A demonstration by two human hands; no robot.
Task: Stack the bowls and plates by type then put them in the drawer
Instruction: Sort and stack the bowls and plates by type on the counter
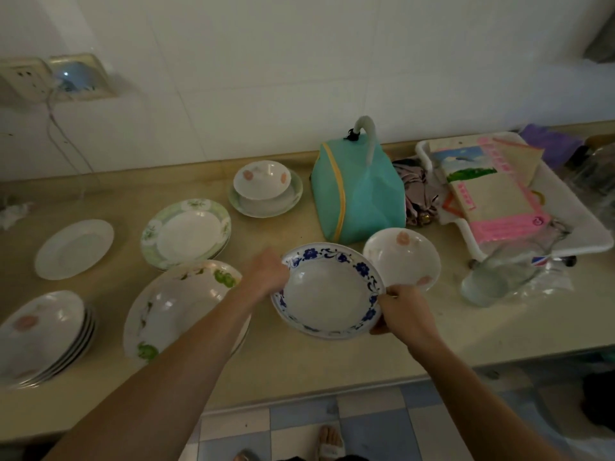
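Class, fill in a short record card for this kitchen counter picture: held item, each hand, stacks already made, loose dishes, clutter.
Held item: blue-rimmed bowl
Left hand: grips its far-left rim
Right hand: grips its right rim
Stacks made: pink-flower plates, green-rimmed plates
Loose dishes: white plate, pink-flower bowl, small bowl sitting on a plate
Clutter: teal bag, glass bottle

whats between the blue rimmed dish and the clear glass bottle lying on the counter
In the head view, a white bowl with pink flowers sits between the blue-rimmed dish and the bottle.
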